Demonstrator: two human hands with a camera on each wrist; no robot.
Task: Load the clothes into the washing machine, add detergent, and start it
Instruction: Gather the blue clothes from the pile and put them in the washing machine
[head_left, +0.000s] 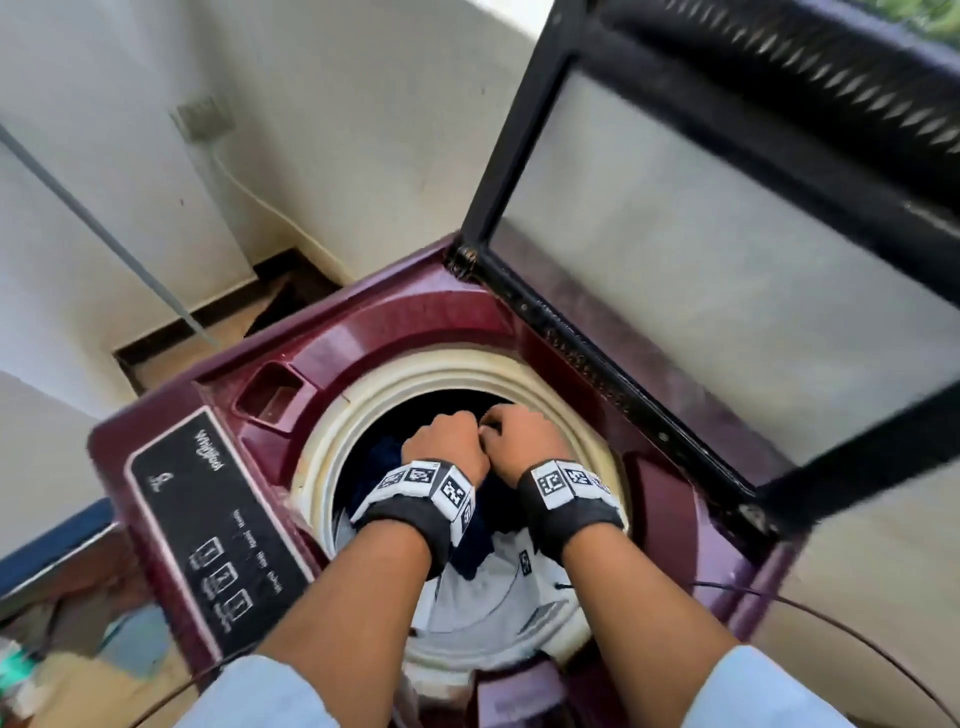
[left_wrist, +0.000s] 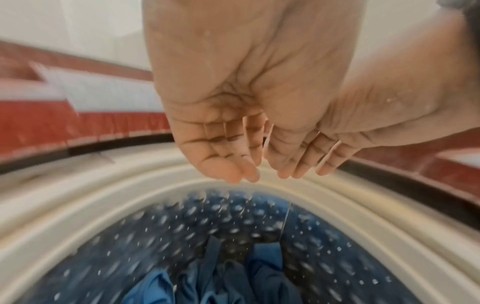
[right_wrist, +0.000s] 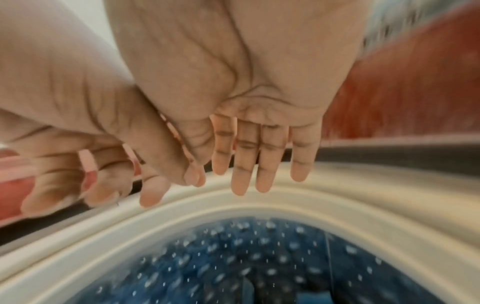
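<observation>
While both forearms reach over the front edge of the washing machine (head_left: 405, 322), the left hand (head_left: 447, 441) and the right hand (head_left: 524, 436) hang side by side above the round drum opening (head_left: 332, 426), their inner edges touching. Seen from the wrists, the fingers (left_wrist: 221, 152) of the left hand point down, straight and relaxed, empty, and the right hand's fingers (right_wrist: 262, 156) are likewise extended and slightly spread, gripping nothing. Each wrist wears a black band (head_left: 415, 514) with printed square markers.

Inside the drum, dark blue clothes (left_wrist: 259, 277) lie low against the perforated wall, and the head view shows a pale grey garment (head_left: 483, 597) near the front of the opening.

The machine's maroon top carries a black control panel (head_left: 208, 525) along its left edge and a recessed tray (head_left: 270, 395) at its far left corner. Its glass lid (head_left: 727, 249) stands raised on hinges along the right edge. Off-white walls (head_left: 337, 104) close in behind, with a switch plate (head_left: 202, 117) and a cable running down from it. Brown floor (head_left: 208, 332) shows beyond the far left corner.
</observation>
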